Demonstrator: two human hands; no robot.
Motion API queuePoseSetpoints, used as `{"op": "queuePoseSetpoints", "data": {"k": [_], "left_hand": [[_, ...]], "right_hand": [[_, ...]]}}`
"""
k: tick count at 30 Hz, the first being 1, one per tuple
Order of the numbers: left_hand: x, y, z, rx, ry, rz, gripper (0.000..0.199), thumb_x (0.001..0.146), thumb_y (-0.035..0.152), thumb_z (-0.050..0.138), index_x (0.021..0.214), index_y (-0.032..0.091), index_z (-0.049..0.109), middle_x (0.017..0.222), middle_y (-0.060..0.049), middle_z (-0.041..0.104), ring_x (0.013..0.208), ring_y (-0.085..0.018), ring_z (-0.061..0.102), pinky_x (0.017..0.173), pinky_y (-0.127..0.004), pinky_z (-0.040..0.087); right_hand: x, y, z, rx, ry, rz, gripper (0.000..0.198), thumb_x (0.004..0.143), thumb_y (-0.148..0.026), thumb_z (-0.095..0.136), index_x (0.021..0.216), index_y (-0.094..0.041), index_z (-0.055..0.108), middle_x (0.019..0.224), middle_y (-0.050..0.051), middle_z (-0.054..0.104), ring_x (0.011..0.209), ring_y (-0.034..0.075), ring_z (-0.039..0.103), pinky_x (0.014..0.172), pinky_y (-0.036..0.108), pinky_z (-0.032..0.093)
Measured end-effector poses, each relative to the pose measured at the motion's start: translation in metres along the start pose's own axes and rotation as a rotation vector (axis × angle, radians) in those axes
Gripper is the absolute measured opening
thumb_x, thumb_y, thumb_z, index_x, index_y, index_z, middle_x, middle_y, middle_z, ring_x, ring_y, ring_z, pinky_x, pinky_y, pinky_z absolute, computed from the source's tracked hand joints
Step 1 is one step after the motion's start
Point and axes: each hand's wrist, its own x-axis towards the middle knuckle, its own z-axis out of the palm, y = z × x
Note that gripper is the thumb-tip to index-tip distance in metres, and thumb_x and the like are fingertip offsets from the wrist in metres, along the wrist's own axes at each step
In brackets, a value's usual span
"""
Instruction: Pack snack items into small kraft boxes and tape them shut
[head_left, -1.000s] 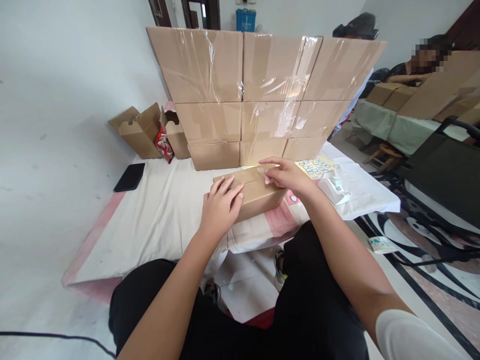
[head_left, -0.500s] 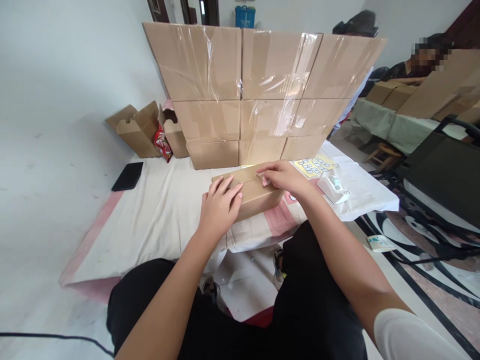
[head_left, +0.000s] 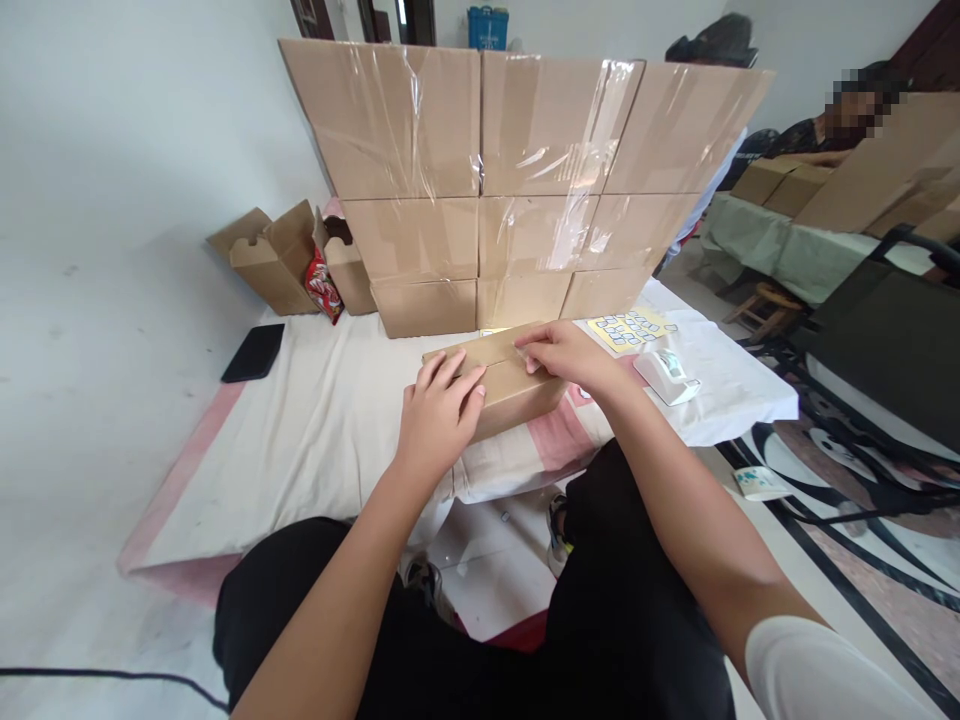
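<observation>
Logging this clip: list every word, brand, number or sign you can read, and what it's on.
No text can be read with certainty.
Red packet: pale lettering, too small and blurred.
Blue crate: faint pale marks, too small.
Yellow sheet: rows of blue-outlined shapes; any wording too small.
White tape dispenser: no legible lettering.
Cardboard box under the hands: no print seen on its visible faces.

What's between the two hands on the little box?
The box: its brown top shows between the left hand and right hand in the head view.
</observation>
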Motion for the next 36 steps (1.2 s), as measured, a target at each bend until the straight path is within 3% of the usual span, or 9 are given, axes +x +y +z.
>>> {"op": "queuePoseSetpoints", "data": {"k": [9,23,30,36], "left_hand": [[-0.002,0.0,0.0,0.016,-0.001,0.005,0.038,0.103,0.035,0.044,0.132,0.032,0.067,0.156,-0.002,0.052,0.146,-0.031,0.041,0.106,-0.056,0.049],[-0.003,0.003,-0.001,0.023,-0.012,0.002,0.037,0.103,0.035,0.044,0.133,0.031,0.067,0.156,-0.002,0.052,0.147,-0.031,0.041,0.106,-0.055,0.049],[-0.003,0.003,-0.001,0.033,-0.003,0.009,0.037,0.103,0.034,0.045,0.132,0.031,0.067,0.156,-0.002,0.052,0.146,-0.031,0.042,0.105,-0.055,0.05],[-0.003,0.003,-0.002,0.021,-0.018,0.001,0.037,0.104,0.034,0.043,0.133,0.031,0.066,0.156,-0.002,0.052,0.147,-0.031,0.04,0.105,-0.056,0.049]], "right_hand": [[-0.001,0.0,-0.003,-0.048,-0.016,-0.015,0.034,0.072,-0.009,0.058,0.1,-0.013,0.078,0.055,-0.001,0.066,0.056,0.014,0.052,0.057,0.027,0.037],[-0.012,-0.008,-0.015,-0.094,-0.15,0.056,0.061,0.064,-0.006,0.057,0.121,-0.012,0.075,0.053,-0.001,0.064,0.049,0.013,0.041,0.052,0.028,0.03],[-0.016,-0.011,-0.014,-0.192,-0.167,0.058,0.058,0.077,-0.011,0.06,0.135,-0.014,0.07,0.053,0.0,0.065,0.044,0.011,0.032,0.049,0.028,0.027],[-0.021,-0.01,-0.02,-0.343,-0.247,0.093,0.065,0.088,-0.021,0.063,0.152,-0.024,0.055,0.05,-0.004,0.061,0.044,0.013,0.042,0.05,0.025,0.032]]}}
